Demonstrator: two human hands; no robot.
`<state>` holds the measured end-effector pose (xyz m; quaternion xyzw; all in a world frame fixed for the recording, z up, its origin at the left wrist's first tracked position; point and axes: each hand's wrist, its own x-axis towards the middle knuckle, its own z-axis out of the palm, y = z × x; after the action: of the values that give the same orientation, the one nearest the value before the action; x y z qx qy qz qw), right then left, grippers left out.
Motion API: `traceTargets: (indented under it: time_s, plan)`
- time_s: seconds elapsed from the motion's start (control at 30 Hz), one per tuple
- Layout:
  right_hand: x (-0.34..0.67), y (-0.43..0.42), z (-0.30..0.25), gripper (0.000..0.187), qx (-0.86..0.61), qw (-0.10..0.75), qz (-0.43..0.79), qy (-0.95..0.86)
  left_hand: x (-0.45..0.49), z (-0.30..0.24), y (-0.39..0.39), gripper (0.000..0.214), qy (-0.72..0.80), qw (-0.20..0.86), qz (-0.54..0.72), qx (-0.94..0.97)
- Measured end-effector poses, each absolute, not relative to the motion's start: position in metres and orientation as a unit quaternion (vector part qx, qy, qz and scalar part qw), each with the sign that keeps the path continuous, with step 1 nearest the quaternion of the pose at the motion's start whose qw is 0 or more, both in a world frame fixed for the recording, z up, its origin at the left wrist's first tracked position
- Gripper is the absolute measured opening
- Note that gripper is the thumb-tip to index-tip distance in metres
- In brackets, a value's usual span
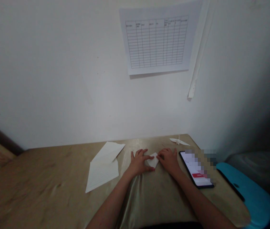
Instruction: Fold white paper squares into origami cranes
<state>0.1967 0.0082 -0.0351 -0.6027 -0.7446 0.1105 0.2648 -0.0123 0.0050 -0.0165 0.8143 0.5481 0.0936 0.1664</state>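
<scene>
Fingers of the left hand (138, 163) and right hand (170, 159) pinched a small folded paper (153, 161) near the desk's (53, 178) far edge. The folding seemed partway done, with the shape unfinished. Loose sheets (103, 170) lay to the left and a phone (195, 170) to the right. A paper crane (179, 141) sat at the far right corner, below a wall chart (157, 43).

**A desk corner in a plain room**

It looks like a small work spot in a home or a little office; which one cannot be told. A brown wooden table (41, 178) stands against a bare white wall (53, 79). A printed chart (157, 43) full of boxes hangs there. Lined paper sheets (103, 171), a small folded paper (153, 160) and a phone (195, 168) lie on the table
</scene>
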Motion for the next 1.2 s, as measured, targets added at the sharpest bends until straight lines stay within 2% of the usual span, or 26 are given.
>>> traceTargets:
  time_s: [0.3, 0.83, 1.2]
  plan:
    - [0.192, 0.005, -0.029, 0.016, -0.61, 0.221, 0.069, -0.758, -0.011, -0.016, 0.004, 0.069, 0.554, 0.159, 0.086, 0.812]
    - [0.187, 0.0, -0.025, 0.018, -0.602, 0.205, 0.012, -0.771, -0.012, -0.015, 0.004, 0.069, 0.542, 0.162, 0.087, 0.82]
    - [0.185, -0.001, -0.023, 0.018, -0.607, 0.205, 0.011, -0.768, -0.011, -0.01, 0.001, 0.054, 0.53, 0.164, 0.076, 0.829]
